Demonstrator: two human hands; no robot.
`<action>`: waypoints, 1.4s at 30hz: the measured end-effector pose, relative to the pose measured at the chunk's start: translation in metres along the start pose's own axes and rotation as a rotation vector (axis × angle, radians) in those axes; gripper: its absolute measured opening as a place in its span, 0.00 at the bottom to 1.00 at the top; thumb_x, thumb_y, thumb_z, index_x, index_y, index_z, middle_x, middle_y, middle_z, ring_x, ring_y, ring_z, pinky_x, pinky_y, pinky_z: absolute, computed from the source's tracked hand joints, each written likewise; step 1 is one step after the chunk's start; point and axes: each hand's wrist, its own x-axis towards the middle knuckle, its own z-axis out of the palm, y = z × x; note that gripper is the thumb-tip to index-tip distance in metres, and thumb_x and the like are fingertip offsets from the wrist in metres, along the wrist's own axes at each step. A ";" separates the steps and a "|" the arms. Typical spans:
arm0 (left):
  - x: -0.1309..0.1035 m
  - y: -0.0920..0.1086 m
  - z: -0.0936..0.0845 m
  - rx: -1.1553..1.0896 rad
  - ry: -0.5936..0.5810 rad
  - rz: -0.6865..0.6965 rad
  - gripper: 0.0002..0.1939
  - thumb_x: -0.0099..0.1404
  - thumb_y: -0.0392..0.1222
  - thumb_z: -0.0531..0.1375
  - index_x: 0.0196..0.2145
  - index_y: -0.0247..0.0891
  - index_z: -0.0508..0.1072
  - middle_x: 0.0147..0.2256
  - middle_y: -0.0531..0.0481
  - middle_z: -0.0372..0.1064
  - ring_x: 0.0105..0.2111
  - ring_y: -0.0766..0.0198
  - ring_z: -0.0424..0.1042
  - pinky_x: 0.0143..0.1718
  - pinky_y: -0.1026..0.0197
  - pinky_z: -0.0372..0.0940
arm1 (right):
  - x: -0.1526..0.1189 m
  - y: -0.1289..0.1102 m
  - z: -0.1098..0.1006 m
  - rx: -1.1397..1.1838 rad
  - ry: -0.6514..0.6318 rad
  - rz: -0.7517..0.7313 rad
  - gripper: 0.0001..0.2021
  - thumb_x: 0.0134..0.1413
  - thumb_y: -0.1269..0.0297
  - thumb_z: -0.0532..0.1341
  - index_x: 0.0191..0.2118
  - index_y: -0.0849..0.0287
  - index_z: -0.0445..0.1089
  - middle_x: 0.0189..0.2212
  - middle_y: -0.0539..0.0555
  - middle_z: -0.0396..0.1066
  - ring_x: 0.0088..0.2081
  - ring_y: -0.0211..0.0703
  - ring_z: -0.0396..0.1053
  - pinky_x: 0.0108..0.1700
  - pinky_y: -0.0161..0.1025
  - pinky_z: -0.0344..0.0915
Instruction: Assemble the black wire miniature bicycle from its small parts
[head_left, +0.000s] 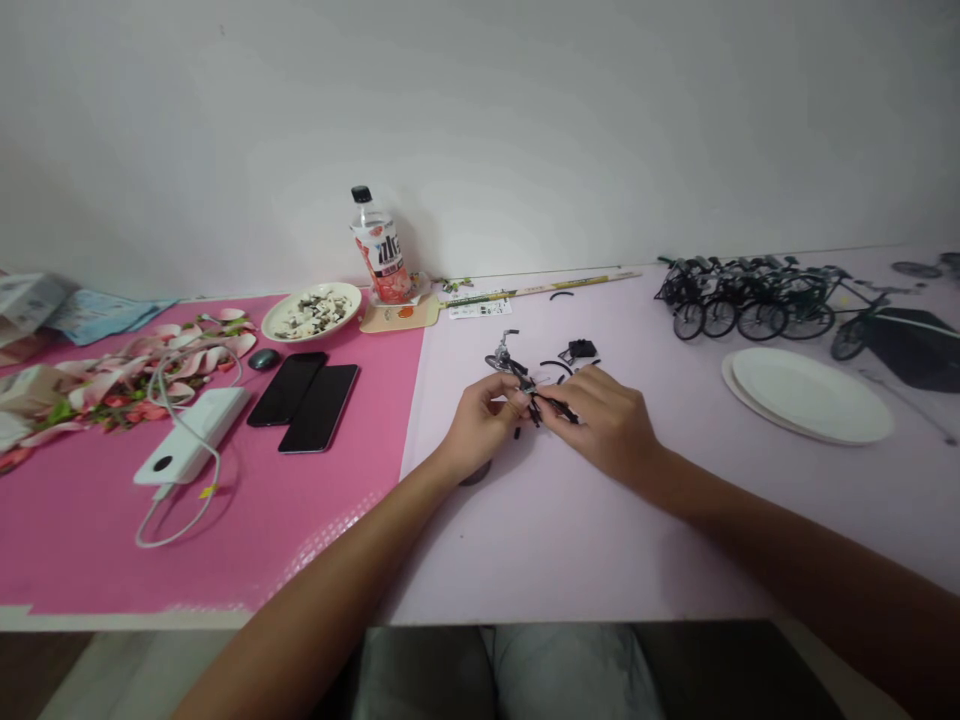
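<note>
Over the pale pink table covering, my left hand (480, 425) is closed on a partly built miniature bicycle (504, 352); its silver handlebar end sticks up beyond my fingers. My right hand (609, 418) pinches a thin black piece (564, 411) right against the bicycle. Both sets of fingertips almost meet, so the exact joint between the pieces is hidden. Beneath my left wrist, a dark wheel (477, 473) shows in part. Just past my hands lie a small black boxy part (582, 348) and curved black strips (555, 364).
Several finished miniature bicycles (750, 300) stand at the back right, behind stacked white plates (814, 395). A drink bottle (382, 250) and a bowl of small bits (313, 312) are by the wall. To the left lie two phones (319, 408), a white power strip (191, 437) and artificial petals (112, 380).
</note>
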 end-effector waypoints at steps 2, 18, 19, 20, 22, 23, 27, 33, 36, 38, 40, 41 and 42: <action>0.000 0.000 0.000 0.004 0.011 0.000 0.29 0.57 0.64 0.72 0.36 0.35 0.72 0.33 0.51 0.69 0.32 0.66 0.72 0.41 0.58 0.76 | 0.000 -0.003 0.000 0.058 0.020 0.032 0.05 0.63 0.71 0.63 0.40 0.53 0.75 0.29 0.53 0.76 0.33 0.47 0.73 0.35 0.44 0.70; 0.001 0.000 -0.002 -0.031 0.036 -0.006 0.28 0.58 0.63 0.72 0.38 0.35 0.71 0.33 0.52 0.69 0.34 0.65 0.74 0.44 0.55 0.78 | 0.002 0.003 0.000 0.273 -0.011 0.037 0.02 0.63 0.69 0.66 0.39 0.53 0.76 0.32 0.54 0.79 0.35 0.46 0.75 0.38 0.45 0.73; 0.002 -0.001 -0.002 -0.036 0.035 -0.004 0.28 0.58 0.63 0.72 0.38 0.35 0.71 0.32 0.52 0.69 0.34 0.65 0.74 0.44 0.54 0.78 | 0.002 0.004 0.000 0.282 -0.021 0.030 0.03 0.63 0.69 0.66 0.40 0.53 0.76 0.33 0.54 0.79 0.36 0.47 0.75 0.39 0.46 0.74; 0.002 -0.001 -0.003 -0.041 0.037 -0.003 0.28 0.58 0.62 0.72 0.38 0.35 0.71 0.32 0.52 0.69 0.33 0.66 0.73 0.44 0.54 0.78 | 0.002 0.004 -0.001 0.286 -0.029 0.026 0.04 0.63 0.69 0.66 0.41 0.53 0.76 0.34 0.54 0.79 0.36 0.47 0.75 0.39 0.46 0.74; 0.003 -0.001 -0.004 -0.059 0.042 -0.004 0.28 0.57 0.63 0.72 0.38 0.35 0.71 0.31 0.53 0.69 0.33 0.66 0.73 0.44 0.54 0.78 | 0.003 0.005 -0.002 0.278 -0.029 0.024 0.05 0.64 0.71 0.65 0.41 0.53 0.77 0.34 0.54 0.79 0.36 0.47 0.76 0.40 0.46 0.74; 0.003 -0.001 -0.005 -0.069 0.046 -0.007 0.29 0.56 0.63 0.73 0.38 0.35 0.71 0.31 0.53 0.69 0.33 0.67 0.73 0.44 0.54 0.78 | 0.003 0.005 -0.002 0.269 -0.020 0.026 0.06 0.64 0.71 0.65 0.41 0.53 0.77 0.34 0.54 0.79 0.36 0.47 0.76 0.40 0.46 0.74; 0.003 -0.001 -0.004 -0.089 0.043 -0.018 0.30 0.54 0.63 0.74 0.37 0.34 0.72 0.32 0.53 0.70 0.32 0.68 0.73 0.43 0.57 0.78 | 0.002 0.005 -0.001 0.231 0.051 -0.009 0.05 0.63 0.73 0.66 0.40 0.54 0.76 0.32 0.53 0.79 0.34 0.44 0.76 0.38 0.43 0.74; 0.000 -0.001 0.001 -0.094 0.034 -0.026 0.30 0.53 0.63 0.74 0.37 0.35 0.71 0.31 0.53 0.69 0.32 0.66 0.73 0.42 0.57 0.77 | 0.002 0.005 0.000 0.163 0.107 -0.052 0.07 0.61 0.75 0.67 0.38 0.55 0.75 0.29 0.52 0.78 0.31 0.42 0.74 0.36 0.41 0.72; 0.000 0.000 0.004 -0.097 0.026 -0.021 0.31 0.53 0.64 0.74 0.36 0.35 0.71 0.31 0.53 0.69 0.31 0.66 0.73 0.40 0.58 0.76 | 0.003 0.006 0.000 0.131 0.130 -0.067 0.07 0.60 0.76 0.67 0.37 0.55 0.74 0.28 0.51 0.77 0.30 0.42 0.73 0.35 0.41 0.71; -0.001 0.001 0.005 -0.101 0.021 -0.020 0.31 0.53 0.64 0.74 0.36 0.35 0.72 0.31 0.53 0.69 0.31 0.67 0.73 0.40 0.58 0.76 | 0.003 0.005 0.000 0.121 0.142 -0.072 0.07 0.60 0.76 0.67 0.37 0.55 0.73 0.28 0.51 0.76 0.30 0.42 0.72 0.34 0.41 0.71; -0.001 0.002 0.005 -0.110 0.021 -0.020 0.31 0.52 0.64 0.74 0.36 0.34 0.72 0.31 0.53 0.69 0.31 0.67 0.73 0.40 0.58 0.76 | 0.003 0.005 0.000 0.119 0.153 -0.072 0.08 0.60 0.76 0.67 0.38 0.55 0.73 0.28 0.51 0.76 0.30 0.43 0.72 0.34 0.41 0.71; -0.001 0.002 0.005 -0.114 0.023 -0.019 0.31 0.52 0.64 0.74 0.36 0.34 0.72 0.30 0.53 0.69 0.31 0.67 0.73 0.40 0.58 0.76 | 0.003 0.005 0.000 0.118 0.159 -0.071 0.08 0.60 0.76 0.67 0.38 0.55 0.73 0.28 0.51 0.77 0.30 0.43 0.72 0.34 0.41 0.71; -0.001 0.002 0.005 -0.116 0.021 -0.017 0.31 0.52 0.64 0.74 0.36 0.35 0.72 0.30 0.53 0.69 0.31 0.67 0.73 0.40 0.58 0.76 | 0.003 0.004 0.000 0.118 0.164 -0.068 0.08 0.59 0.76 0.67 0.38 0.55 0.73 0.28 0.51 0.77 0.30 0.43 0.72 0.34 0.41 0.71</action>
